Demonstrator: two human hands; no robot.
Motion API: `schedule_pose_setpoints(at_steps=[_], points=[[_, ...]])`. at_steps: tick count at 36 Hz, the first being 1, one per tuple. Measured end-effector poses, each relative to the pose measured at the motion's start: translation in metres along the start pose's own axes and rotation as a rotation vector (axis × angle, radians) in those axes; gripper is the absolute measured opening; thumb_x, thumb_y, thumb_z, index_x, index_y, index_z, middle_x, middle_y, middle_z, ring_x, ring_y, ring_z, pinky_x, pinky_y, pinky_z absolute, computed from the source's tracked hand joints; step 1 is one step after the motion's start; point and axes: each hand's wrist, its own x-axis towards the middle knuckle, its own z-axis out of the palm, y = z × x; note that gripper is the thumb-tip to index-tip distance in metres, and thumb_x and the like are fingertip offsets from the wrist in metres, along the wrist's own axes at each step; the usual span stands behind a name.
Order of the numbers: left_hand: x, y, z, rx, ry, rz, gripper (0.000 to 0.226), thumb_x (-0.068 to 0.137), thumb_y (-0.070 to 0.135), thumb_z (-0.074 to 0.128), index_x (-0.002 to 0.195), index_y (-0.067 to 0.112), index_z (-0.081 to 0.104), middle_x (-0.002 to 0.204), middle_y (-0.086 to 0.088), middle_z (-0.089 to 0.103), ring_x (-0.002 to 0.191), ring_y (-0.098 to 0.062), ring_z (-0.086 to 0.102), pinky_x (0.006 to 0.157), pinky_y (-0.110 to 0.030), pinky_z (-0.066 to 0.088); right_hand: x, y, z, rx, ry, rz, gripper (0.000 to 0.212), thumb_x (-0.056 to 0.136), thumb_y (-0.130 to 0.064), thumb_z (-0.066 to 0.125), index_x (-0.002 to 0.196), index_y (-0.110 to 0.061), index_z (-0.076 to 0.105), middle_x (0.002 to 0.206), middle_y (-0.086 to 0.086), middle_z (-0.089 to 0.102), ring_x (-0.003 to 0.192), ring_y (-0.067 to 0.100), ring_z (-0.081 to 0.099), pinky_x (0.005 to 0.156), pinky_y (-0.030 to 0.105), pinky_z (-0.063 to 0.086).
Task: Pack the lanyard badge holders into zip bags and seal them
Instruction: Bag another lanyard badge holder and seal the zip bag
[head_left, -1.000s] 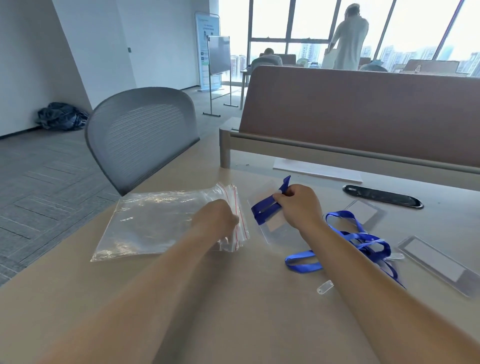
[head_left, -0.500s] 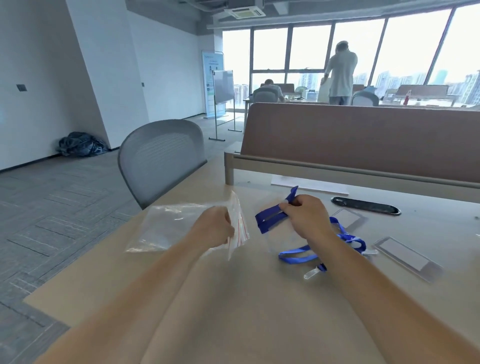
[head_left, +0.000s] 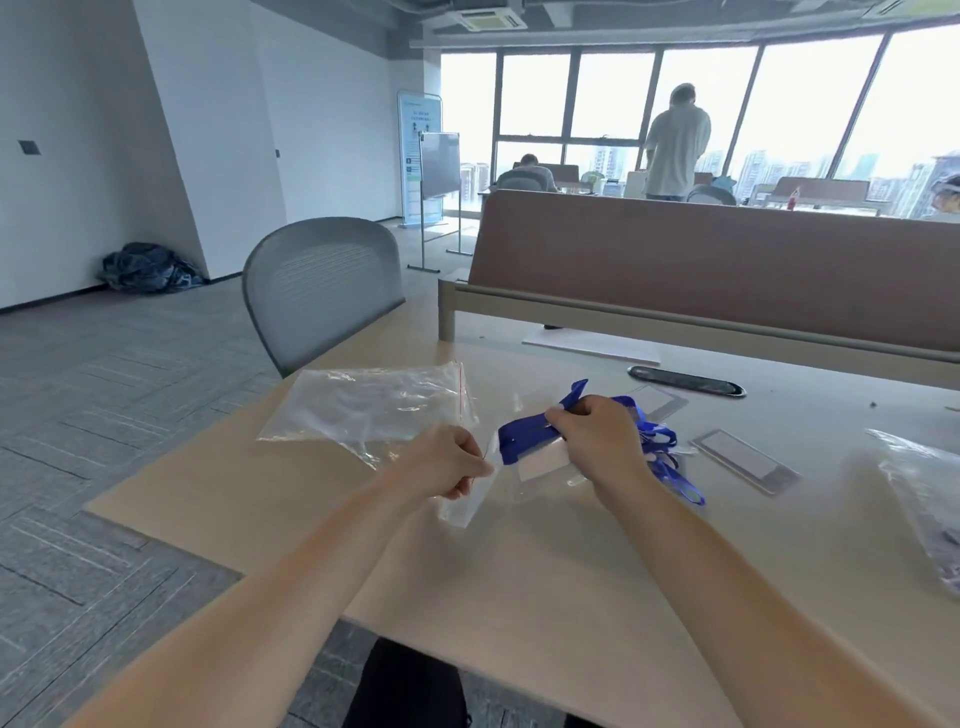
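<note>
While the desk (head_left: 519, 597) carries a pile of zip bags (head_left: 363, 410) at its far L, both hands work mid-desk. L hand (head_left: 447, 462) pinches the edge of one clear zip bag (head_left: 465, 506). R hand (head_left: 597, 441) grips the folded blue lanyard (head_left: 524, 434) w/ its badge holder (head_left: 540, 462) at that bag's mouth; can't tell if any is inside. A spare holder (head_left: 743, 460) lies flat to the R.

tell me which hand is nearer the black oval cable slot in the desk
Right. The right hand, gripping the blue lanyard, is in front and left of the cable slot; the left hand, pinching a zip bag, is farther left and nearer the person.
</note>
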Motion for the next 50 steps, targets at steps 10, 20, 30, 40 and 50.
schedule_pose_setpoints(at_steps=[10,20,30,40,50], points=[[0.006,-0.006,0.017,-0.04,0.015,0.016,0.017,0.085,0.011,0.072,0.074,0.01,0.059,0.062,-0.009,0.067,0.055,-0.021,0.062,0.074,-0.037,0.059,0.002,0.018,0.0,-0.09,0.0,0.059,0.018,0.088,-0.02,0.062,0.074,-0.011,0.056,0.067,0.002,0.053,0.066,0.02,0.05,0.059,0.032,0.036],[0.007,0.003,0.031,0.061,0.049,0.111,0.02,0.093,0.022,0.066,0.079,0.011,0.056,0.07,-0.007,0.071,0.063,-0.02,0.071,0.068,-0.029,0.057,0.009,0.034,-0.007,-0.197,-0.095,0.091,0.02,0.087,-0.019,0.06,0.07,-0.01,0.054,0.068,0.007,0.051,0.063,0.021,0.048,0.06,0.034,0.037],[0.01,0.005,0.03,0.116,-0.059,0.12,0.017,0.087,0.021,0.068,0.076,0.012,0.058,0.075,-0.002,0.065,0.064,-0.016,0.067,0.07,-0.029,0.056,0.025,0.032,-0.015,-0.063,0.058,0.1,0.021,0.087,-0.017,0.06,0.07,-0.013,0.051,0.067,0.005,0.053,0.065,0.023,0.051,0.061,0.032,0.038],[0.013,0.01,0.036,0.047,-0.094,0.145,0.014,0.089,0.017,0.062,0.076,0.014,0.058,0.084,-0.003,0.06,0.068,-0.016,0.064,0.073,-0.029,0.056,0.011,0.035,0.004,0.044,0.106,0.049,0.023,0.09,-0.018,0.058,0.071,-0.016,0.046,0.066,0.0,0.052,0.06,0.016,0.047,0.053,0.031,0.031],[0.017,0.011,0.028,-0.009,-0.054,0.181,0.012,0.087,0.016,0.064,0.075,0.016,0.066,0.097,0.001,0.067,0.09,-0.024,0.065,0.085,-0.04,0.059,0.006,0.045,0.018,0.032,-0.07,0.007,0.016,0.073,-0.03,0.065,0.075,-0.015,0.06,0.068,0.003,0.07,0.074,0.026,0.072,0.076,0.047,0.06]])
